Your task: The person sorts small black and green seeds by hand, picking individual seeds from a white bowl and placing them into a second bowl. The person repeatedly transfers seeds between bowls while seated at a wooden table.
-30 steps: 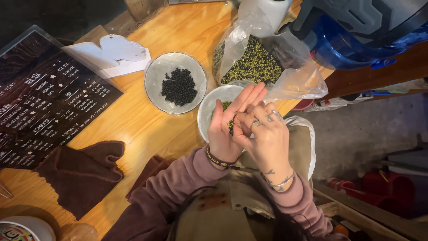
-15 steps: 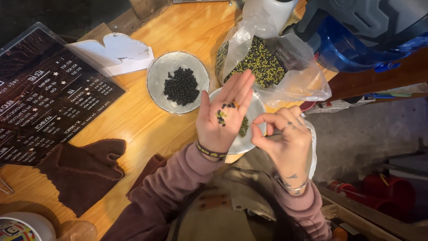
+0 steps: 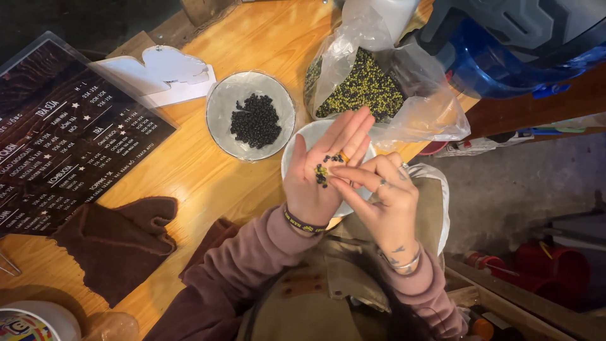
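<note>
Warm yellow wood made up the table [image 3: 189,177], crowded toward its far edge and bordered on the right by a grey floor. Over a white bowl [image 3: 297,148] near the table's front edge, the left hand [image 3: 322,173] lay palm up, fingers spread flat and closed on nothing, with a small scatter of dark and greenish beans [image 3: 325,169] resting loose on the palm. The right hand [image 3: 385,199] came in from the side with thumb and forefinger pinched together right at those beans; whether a bean sat between the fingertips could not be told. Beyond the white bowl stood a second bowl [image 3: 221,107] holding a heap of black beans [image 3: 255,120], and to its right an open clear plastic bag [image 3: 416,107] of mixed green and dark beans slumped against a blue container [image 3: 492,63]. A dark printed board [image 3: 69,145] and white paper cut-outs [image 3: 158,76] lay to the left, with a brown glove [image 3: 120,243] nearer the person. The likeliest slip seemed to be beans rolling off the open palm: nothing cupped them, so a slight tilt or a nudge from the pinching fingers could send them down, and those near the wrist side might miss the bowl and fall to the lap or floor. A pinch on such small, smooth beans could also squirt one away. The bag, standing open and leaning, looked liable to sag and spill if bumped by an elbow or sleeve.
</note>
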